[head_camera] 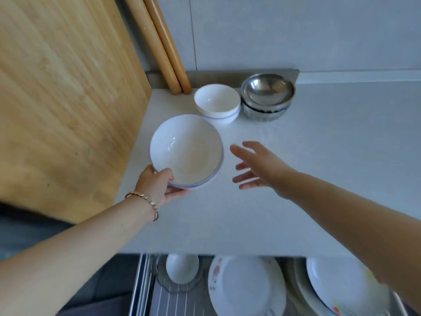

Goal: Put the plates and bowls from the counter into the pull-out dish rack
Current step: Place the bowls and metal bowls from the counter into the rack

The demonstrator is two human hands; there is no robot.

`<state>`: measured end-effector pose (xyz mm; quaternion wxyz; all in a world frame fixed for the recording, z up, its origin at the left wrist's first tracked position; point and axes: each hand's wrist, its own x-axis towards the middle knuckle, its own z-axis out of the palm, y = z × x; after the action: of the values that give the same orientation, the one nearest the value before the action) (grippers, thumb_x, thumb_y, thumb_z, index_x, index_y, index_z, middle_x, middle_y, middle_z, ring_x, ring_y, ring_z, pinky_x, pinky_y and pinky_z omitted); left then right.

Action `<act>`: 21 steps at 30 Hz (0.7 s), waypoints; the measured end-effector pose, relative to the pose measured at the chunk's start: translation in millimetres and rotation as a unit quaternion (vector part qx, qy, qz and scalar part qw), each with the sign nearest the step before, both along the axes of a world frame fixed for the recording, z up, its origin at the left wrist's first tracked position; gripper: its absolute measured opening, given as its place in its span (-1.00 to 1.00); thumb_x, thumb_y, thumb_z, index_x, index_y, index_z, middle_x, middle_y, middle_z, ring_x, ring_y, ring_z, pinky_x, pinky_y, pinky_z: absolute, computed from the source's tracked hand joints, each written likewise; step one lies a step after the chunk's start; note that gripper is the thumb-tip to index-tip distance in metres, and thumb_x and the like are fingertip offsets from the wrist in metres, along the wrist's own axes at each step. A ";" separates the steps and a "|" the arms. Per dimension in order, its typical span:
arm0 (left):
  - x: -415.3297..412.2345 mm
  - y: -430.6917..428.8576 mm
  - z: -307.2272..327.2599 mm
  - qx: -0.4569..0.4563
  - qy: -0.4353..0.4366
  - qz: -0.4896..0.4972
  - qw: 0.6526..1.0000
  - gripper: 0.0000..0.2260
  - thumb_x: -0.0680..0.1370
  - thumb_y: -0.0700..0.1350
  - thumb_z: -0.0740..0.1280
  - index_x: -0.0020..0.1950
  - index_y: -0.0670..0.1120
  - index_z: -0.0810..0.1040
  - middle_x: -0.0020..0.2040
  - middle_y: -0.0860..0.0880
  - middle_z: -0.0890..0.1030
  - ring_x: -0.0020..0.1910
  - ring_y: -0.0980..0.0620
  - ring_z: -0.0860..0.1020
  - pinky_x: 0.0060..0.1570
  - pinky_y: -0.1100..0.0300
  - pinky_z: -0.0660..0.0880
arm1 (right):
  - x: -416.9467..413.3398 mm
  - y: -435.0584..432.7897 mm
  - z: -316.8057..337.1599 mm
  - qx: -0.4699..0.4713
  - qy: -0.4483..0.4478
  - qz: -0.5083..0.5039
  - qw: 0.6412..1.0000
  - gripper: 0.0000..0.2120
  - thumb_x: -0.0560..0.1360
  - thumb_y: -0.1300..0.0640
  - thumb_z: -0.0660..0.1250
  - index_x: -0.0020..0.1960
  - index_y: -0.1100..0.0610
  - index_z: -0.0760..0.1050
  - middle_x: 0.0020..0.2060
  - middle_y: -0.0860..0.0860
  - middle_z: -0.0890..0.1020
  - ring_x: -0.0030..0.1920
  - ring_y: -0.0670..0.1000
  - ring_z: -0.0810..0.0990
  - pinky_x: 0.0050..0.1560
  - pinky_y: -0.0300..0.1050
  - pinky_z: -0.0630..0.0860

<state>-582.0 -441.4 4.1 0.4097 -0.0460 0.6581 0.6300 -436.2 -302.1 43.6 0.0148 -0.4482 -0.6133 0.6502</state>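
Observation:
My left hand (pixel 157 187) grips the near rim of a large white bowl with a blue line (pixel 185 151), thumb inside and fingers underneath, just over the white counter (pixel 319 156). My right hand (pixel 259 169) hovers with spread fingers to the right of that bowl, touching nothing. Behind stand a smaller stack of white bowls (pixel 216 102) and a stack of steel bowls (pixel 267 96). Below the counter edge, the pull-out dish rack (pixel 145 293) holds a small white bowl (pixel 181 267), a flowered plate (pixel 246 286) and more plates (pixel 341 290) at the right.
A big wooden cutting board (pixel 63 99) leans at the left of the counter. Two wooden rolling pins (pixel 159 46) lean against the grey wall behind. The counter stretches bare to the right of the steel bowls.

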 end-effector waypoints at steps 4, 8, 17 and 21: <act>88.4 -41.9 21.7 -0.037 -0.018 -0.109 0.993 -0.69 0.52 -0.42 0.08 0.18 -0.12 0.34 -0.06 -0.17 0.53 -0.20 -0.18 0.58 -0.41 0.01 0.62 | 76.0 -25.1 14.0 0.032 -0.041 0.068 0.996 -0.52 0.54 -0.16 0.16 0.40 -0.03 0.26 0.00 0.19 0.58 -0.31 0.10 0.63 -0.32 -0.11 0.61; 165.4 -71.9 17.2 -0.078 -0.015 -0.185 0.980 -0.67 0.52 -0.43 0.08 0.16 -0.07 0.35 -0.07 -0.08 0.53 -0.22 -0.11 0.58 -0.37 0.07 0.62 | 156.9 -51.8 -4.9 0.021 -0.076 0.123 0.989 -0.70 0.59 -0.05 0.13 0.26 0.03 0.39 -0.09 0.20 0.63 -0.35 0.09 0.63 -0.44 -0.18 0.59; 282.0 -102.3 -78.4 -0.200 0.004 -0.344 0.917 -0.58 0.52 -0.33 0.17 0.24 0.12 0.28 -0.01 -0.02 0.48 -0.04 -0.13 0.53 -0.08 -0.11 0.61 | 291.3 -108.1 -116.8 -0.025 -0.208 0.100 0.973 -0.54 0.32 0.17 0.17 0.23 0.07 0.41 -0.06 0.14 0.65 -0.03 0.21 0.66 0.06 0.21 0.58; 314.4 -91.0 -135.8 -0.297 0.006 -0.409 0.863 -0.52 0.49 -0.29 0.15 0.39 0.02 0.28 0.03 -0.08 0.46 0.01 -0.17 0.51 -0.30 0.03 0.61 | 319.5 -119.6 -160.8 -0.058 -0.276 0.084 0.956 -0.55 0.43 0.26 0.14 0.31 0.06 0.35 0.00 0.07 0.57 0.04 0.17 0.60 0.09 0.13 0.58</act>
<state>-267.6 -532.4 -131.7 0.5934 0.1120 0.7763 0.1807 -116.6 -421.7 -117.2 -0.2357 -0.5572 -0.5901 0.5346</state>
